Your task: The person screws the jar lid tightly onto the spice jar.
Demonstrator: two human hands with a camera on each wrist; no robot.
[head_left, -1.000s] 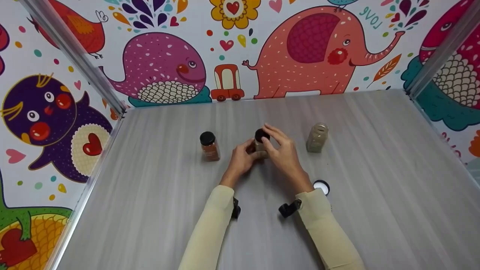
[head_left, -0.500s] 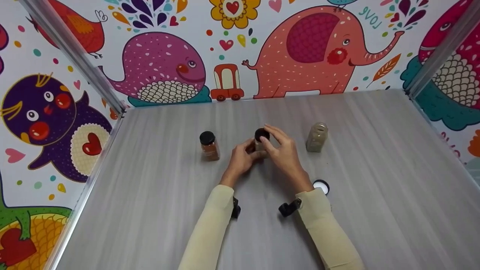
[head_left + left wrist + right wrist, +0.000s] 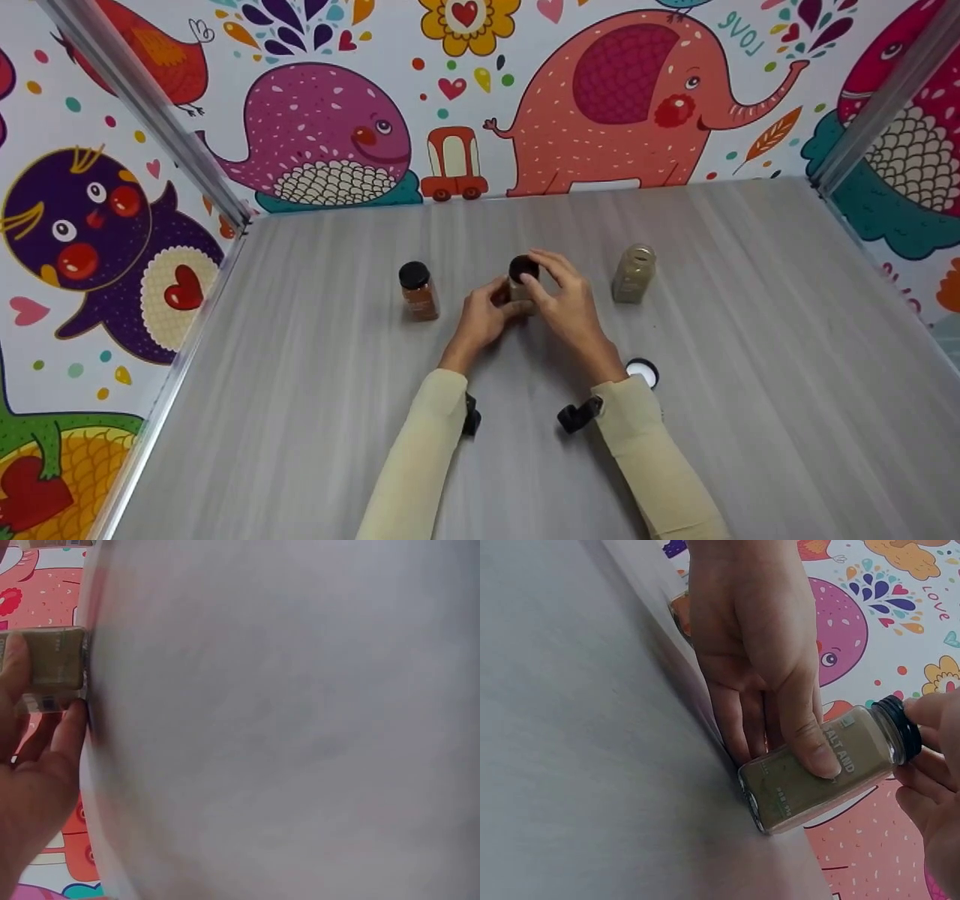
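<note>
A square glass spice jar (image 3: 802, 791) of grey-brown powder stands upright on the table between my hands, with a black screw lid (image 3: 524, 266) on top. My left hand (image 3: 481, 319) grips its lower body, thumb across the printed label in the right wrist view. From the other side my right hand (image 3: 568, 304) holds the lid by its edge, thumb and fingers around it. In the left wrist view the base of the jar (image 3: 56, 660) and the left fingers show, while the lid is out of that view.
To the left stands a jar of reddish-brown spice (image 3: 420, 296) with a black lid. On the right is a lidless jar of greenish powder (image 3: 634, 275). A loose black lid (image 3: 643, 373), white inside facing up, lies beside the right wrist. A cartoon-printed wall (image 3: 465, 97) borders the table.
Very little differs: both hands stay on the jar and its lid, with only a slight shift of the right fingers at the lid. The other jars stay put.
</note>
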